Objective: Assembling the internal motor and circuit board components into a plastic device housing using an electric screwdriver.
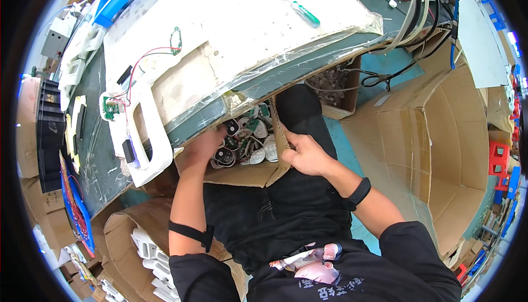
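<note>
Cardboard box [250,174] on lap, between both hands — left hand [202,147] reaches inside among the small white-and-black parts [246,140], grip hidden. Right hand [308,153] pinches the box's right flap, fingers closed on it.

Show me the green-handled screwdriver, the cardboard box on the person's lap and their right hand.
green-handled screwdriver [306,14], head view, on its handle.
cardboard box [247,174], head view, on its near wall.
right hand [308,155], head view, on its back.
</note>
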`<state>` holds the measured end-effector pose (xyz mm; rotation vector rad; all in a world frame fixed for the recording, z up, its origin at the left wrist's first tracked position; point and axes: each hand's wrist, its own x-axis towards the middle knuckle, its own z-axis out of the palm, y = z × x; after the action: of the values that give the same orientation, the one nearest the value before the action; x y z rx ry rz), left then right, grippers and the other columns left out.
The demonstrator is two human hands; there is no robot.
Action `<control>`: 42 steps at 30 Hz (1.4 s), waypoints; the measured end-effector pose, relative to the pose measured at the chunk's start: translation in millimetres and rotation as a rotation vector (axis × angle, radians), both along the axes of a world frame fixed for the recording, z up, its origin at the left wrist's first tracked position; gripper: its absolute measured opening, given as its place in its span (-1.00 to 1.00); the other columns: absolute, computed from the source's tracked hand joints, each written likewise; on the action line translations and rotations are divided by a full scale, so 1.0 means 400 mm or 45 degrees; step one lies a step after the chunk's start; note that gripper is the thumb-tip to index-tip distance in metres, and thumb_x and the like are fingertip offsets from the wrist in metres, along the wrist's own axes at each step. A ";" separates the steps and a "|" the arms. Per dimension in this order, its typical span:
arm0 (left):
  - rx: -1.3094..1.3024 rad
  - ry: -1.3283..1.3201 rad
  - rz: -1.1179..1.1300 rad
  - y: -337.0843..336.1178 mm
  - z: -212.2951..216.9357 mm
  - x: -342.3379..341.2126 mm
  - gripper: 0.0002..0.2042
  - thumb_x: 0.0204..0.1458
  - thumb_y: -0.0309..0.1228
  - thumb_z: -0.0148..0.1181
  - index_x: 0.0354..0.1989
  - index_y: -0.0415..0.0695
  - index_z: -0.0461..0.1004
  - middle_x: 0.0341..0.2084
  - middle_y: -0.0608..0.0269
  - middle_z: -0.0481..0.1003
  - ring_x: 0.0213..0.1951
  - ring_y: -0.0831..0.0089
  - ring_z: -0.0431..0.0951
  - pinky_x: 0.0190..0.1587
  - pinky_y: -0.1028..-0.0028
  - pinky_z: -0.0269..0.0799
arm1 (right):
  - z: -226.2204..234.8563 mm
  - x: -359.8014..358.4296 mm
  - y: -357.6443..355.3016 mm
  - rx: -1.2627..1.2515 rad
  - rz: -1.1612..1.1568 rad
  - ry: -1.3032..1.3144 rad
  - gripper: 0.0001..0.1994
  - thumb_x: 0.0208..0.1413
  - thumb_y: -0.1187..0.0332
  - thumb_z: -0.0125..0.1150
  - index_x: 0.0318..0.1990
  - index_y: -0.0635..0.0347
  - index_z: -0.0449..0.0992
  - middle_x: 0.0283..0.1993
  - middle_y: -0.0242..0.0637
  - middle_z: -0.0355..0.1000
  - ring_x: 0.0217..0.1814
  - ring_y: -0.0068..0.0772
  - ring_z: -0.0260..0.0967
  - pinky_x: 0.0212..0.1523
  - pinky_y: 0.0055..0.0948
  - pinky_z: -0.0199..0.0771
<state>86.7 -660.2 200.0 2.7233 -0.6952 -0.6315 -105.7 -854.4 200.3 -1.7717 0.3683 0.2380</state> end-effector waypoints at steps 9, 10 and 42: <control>0.582 -0.043 -0.502 0.021 -0.216 -0.108 -0.69 -0.10 -0.23 0.26 -0.22 -0.16 0.59 -0.22 -0.02 0.57 -0.12 0.10 0.58 -0.10 0.20 0.50 | 0.022 0.007 0.012 0.058 0.026 0.016 -0.25 -0.04 0.34 -0.01 0.38 0.33 -0.01 -0.13 0.25 0.46 -0.11 0.02 0.50 -0.01 -0.33 0.40; 0.584 -0.044 -0.505 0.028 -0.240 -0.103 -0.69 -0.10 -0.23 0.26 -0.22 -0.16 0.59 -0.22 -0.02 0.57 -0.12 0.10 0.58 -0.10 0.20 0.50 | 0.028 0.008 0.013 0.078 0.018 -0.001 -0.25 -0.04 0.34 -0.01 0.38 0.33 -0.01 -0.14 0.25 0.46 -0.12 0.02 0.50 -0.01 -0.33 0.41; -1.465 0.772 0.456 0.149 0.046 -0.078 -0.85 0.08 -0.66 0.00 -0.24 -0.22 0.49 -0.34 0.18 0.54 -0.29 0.42 0.51 -0.18 0.44 0.39 | 0.029 0.013 -0.003 0.041 0.068 0.066 -0.27 0.00 0.34 -0.02 0.36 0.45 -0.03 -0.01 0.31 0.41 0.04 0.10 0.44 0.10 -0.31 0.34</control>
<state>55.7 -600.8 218.3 1.4265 -0.2463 -0.6311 -100.4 -855.4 211.8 -1.7479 0.3524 0.3269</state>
